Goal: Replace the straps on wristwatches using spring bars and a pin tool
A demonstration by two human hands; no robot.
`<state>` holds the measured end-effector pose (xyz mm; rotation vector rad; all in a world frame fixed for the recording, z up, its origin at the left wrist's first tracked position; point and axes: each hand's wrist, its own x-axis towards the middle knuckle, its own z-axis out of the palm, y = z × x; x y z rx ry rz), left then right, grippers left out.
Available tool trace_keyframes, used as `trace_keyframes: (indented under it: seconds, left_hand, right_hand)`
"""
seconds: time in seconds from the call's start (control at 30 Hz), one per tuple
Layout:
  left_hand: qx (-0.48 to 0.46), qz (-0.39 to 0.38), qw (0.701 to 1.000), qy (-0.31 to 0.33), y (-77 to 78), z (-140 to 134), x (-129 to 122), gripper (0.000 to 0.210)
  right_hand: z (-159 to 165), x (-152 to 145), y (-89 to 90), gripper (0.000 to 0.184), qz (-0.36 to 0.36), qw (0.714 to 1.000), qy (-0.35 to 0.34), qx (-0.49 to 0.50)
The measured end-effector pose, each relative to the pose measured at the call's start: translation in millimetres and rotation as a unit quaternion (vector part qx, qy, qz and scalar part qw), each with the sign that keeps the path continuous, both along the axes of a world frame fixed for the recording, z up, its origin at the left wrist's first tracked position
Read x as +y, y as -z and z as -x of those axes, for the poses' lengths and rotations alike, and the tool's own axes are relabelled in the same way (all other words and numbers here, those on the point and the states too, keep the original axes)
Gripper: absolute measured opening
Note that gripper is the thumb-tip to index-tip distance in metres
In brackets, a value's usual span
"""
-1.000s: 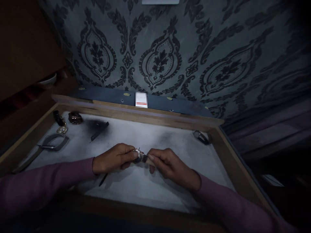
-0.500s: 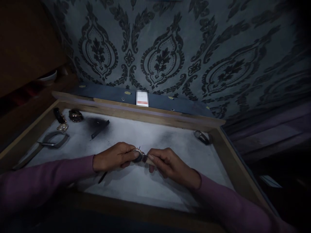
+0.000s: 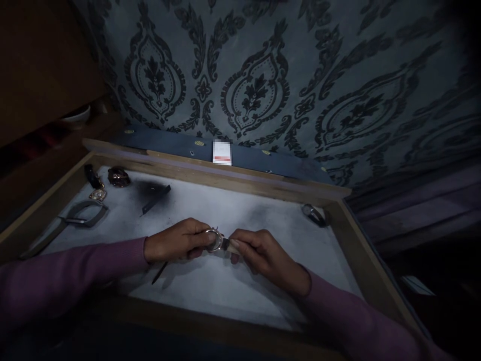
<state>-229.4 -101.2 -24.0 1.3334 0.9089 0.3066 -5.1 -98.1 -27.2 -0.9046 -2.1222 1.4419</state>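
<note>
A round silver-rimmed wristwatch (image 3: 214, 240) is held over the middle of a shallow wooden tray (image 3: 221, 181) lined with white. My left hand (image 3: 180, 240) is closed on the watch case, its thumb on the round face or back; I cannot tell which. My right hand (image 3: 259, 250) pinches the strap piece at the right of the case, dark near the case and pale by my fingertips. Below my left hand shows a thin dark strip (image 3: 160, 273); whether it joins the watch is hidden.
At the tray's left lie a gold-toned watch (image 3: 97, 194), a dark brown watch (image 3: 118, 176) and a grey-strapped watch (image 3: 86, 214). A black strap piece (image 3: 156, 199) lies near the back. Another watch (image 3: 314, 215) rests at the right. A white card (image 3: 222, 152) stands behind the back rim.
The watch has tilted slightly between my hands, so its round surface and bright rim show more. Both hands keep their hold. The view has shifted a little.
</note>
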Motion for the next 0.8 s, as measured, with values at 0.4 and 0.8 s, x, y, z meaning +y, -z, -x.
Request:
trace_keyframes:
  seconds: [0.4,0.8]
  left_hand:
    - [-0.008,-0.009,1.000,-0.006,1.7,-0.3,-0.4,0.045]
    - [0.021,-0.099,0.995,0.018,3.2,0.8,-1.3,0.044]
  right_hand:
    - [-1.6,1.0,1.5,0.038,0.019,1.000,-0.003,-0.006]
    - [-2.8,1.9,1.6,0.040,0.000,1.000,-0.018,-0.018]
